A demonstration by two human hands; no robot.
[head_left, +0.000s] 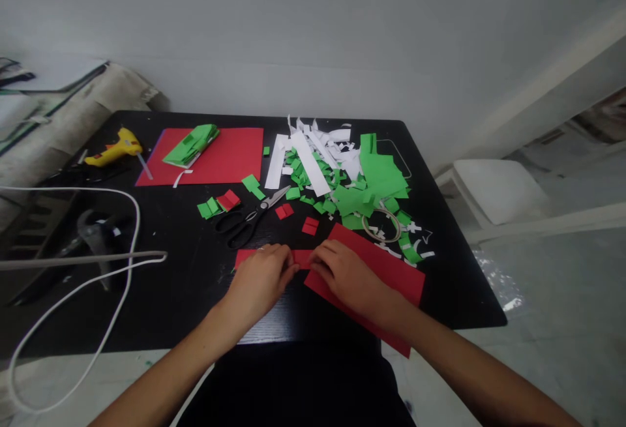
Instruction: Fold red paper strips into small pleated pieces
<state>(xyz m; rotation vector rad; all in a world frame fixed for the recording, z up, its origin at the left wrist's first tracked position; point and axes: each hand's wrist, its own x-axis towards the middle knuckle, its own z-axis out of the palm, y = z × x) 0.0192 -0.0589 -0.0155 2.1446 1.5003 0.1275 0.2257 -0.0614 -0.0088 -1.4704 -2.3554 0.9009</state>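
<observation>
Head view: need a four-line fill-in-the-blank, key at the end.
The left hand and right hand are at a paper strip colored ____.
The glue gun is mostly ____.
The folded bundle on the far sheet is mainly ____.
Of the two hands, the ____ one is nearer the tape ring.

Missing words: red; yellow; green; right.

Reaches forward with both bare forearms (195, 342) angled inward toward the middle. Holds the left hand (260, 277) and right hand (348, 277) near each other, backs upward, fingers bent toward the thumbs, fingertips facing.
</observation>
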